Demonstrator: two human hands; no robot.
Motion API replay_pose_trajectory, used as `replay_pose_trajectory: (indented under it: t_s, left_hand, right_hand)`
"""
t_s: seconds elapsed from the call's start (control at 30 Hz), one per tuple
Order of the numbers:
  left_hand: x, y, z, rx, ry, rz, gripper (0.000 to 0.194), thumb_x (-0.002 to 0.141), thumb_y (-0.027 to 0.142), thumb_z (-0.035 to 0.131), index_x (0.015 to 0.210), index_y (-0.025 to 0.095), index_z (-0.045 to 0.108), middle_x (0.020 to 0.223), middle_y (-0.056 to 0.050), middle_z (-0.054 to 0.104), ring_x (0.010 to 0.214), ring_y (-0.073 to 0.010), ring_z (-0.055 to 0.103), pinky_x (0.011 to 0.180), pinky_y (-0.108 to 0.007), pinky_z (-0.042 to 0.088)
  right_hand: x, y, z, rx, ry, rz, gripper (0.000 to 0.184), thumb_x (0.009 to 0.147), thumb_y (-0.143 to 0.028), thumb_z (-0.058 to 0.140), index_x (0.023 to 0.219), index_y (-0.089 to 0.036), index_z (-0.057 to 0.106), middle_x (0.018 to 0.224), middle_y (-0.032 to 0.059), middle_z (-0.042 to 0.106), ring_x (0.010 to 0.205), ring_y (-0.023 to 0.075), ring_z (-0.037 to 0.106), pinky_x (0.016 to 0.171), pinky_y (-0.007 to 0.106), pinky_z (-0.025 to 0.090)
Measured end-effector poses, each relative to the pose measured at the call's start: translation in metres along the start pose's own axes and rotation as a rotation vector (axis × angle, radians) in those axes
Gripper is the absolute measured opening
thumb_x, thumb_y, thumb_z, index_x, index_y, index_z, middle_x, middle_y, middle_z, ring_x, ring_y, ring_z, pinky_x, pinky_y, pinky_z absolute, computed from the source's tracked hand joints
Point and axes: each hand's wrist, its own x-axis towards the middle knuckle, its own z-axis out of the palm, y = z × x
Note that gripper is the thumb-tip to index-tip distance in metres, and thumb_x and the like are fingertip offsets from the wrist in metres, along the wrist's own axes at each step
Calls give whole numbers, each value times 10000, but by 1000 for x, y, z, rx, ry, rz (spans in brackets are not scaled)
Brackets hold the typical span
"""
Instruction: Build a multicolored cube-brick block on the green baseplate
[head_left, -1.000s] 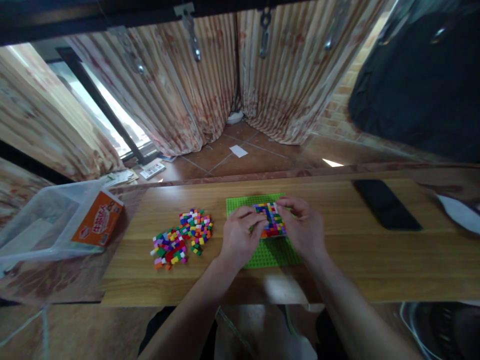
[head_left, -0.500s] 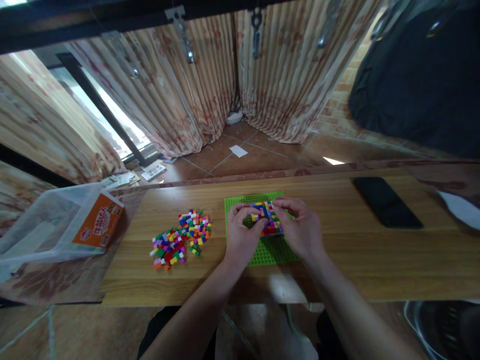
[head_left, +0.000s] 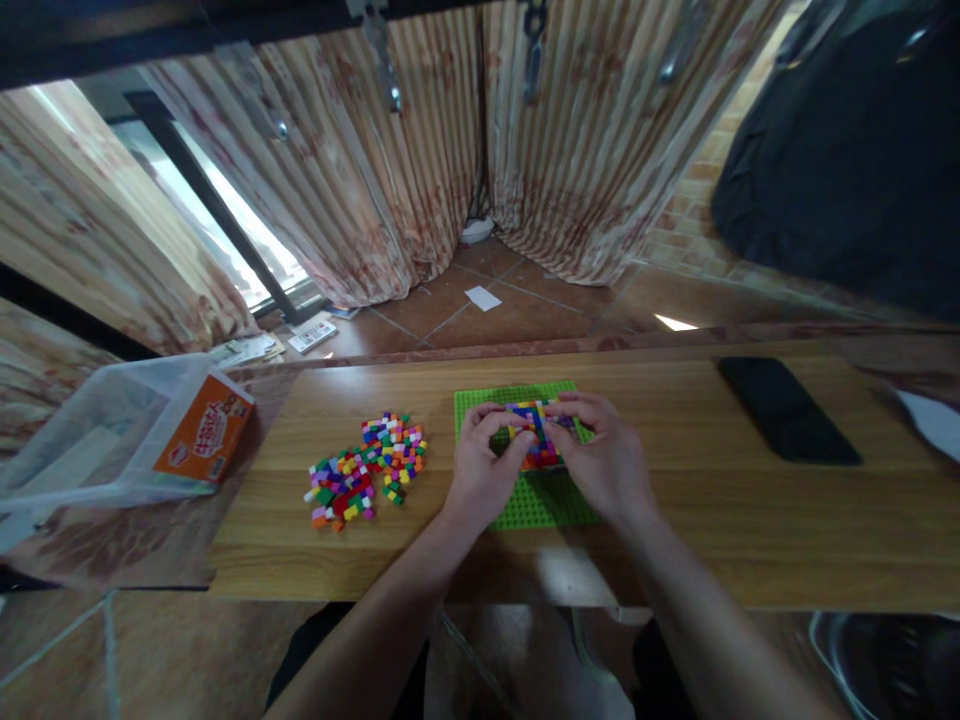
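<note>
We observe the left hand [head_left: 487, 465] and right hand [head_left: 604, 455], fingers curled, at the multicoloured brick build [head_left: 541, 455] on the green baseplate [head_left: 544, 505]. We cannot tell whether either grips a brick.

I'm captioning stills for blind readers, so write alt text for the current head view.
Two bare hands, left and right, work at colourful bricks on a green baseplate. Loose bricks lie left on the wooden table, a black phone right.
</note>
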Motion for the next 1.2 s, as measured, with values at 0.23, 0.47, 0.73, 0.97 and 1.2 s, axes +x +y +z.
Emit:
replay_pose_trajectory:
  t_s: [0.23, 0.47, 0.73, 0.97, 1.2]
  left_hand:
    - [1, 3, -3, 13, -38, 8, 205, 774, 67, 620, 908, 206, 690, 1086, -70, 569, 1080, -187, 573, 946, -343, 487]
    - [-1, 4, 1, 37, -26, 13, 241, 734, 45, 639, 907, 207, 684, 1083, -66, 568, 1078, -193, 576, 950, -356, 485]
    - [-2, 3, 5, 43, 6, 20, 253, 729, 23, 621, 888, 210, 685, 1062, -63, 580, 1070, -193, 571, 962, -366, 477]
    - [-2, 4, 6, 33, 16, 21, 254, 722, 27, 616, 897, 196, 688, 1060, -73, 583, 1053, -199, 576, 943, -367, 489]
    - [-4, 9, 4, 52, 12, 35, 242, 740, 31, 614, 887, 210, 682, 1053, -69, 597, 1083, -202, 587, 978, -378, 487]
  right_hand:
    - [0, 5, -1, 17, -38, -11, 192, 719, -267, 630, 866, -221, 744, 1106, 82, 667, 1057, 240, 632, 971, 437, 479]
    - [0, 5, 2, -20, -47, -8, 194, 705, -272, 648, 865, -234, 749, 1122, 75, 650, 1070, 248, 618, 978, 462, 472]
    - [0, 9, 3, -26, -53, -23, 186, 712, -275, 656, 869, -235, 747, 1120, 79, 644, 1042, 246, 622, 948, 469, 494]
    - [3, 10, 2, -68, -85, -52, 213, 709, -266, 642, 888, -228, 749, 1115, 89, 646, 1049, 257, 615, 954, 486, 481]
    - [3, 13, 0, -86, -92, -93, 196, 729, -302, 642, 886, -239, 741, 1118, 82, 658, 1059, 260, 610, 956, 479, 476]
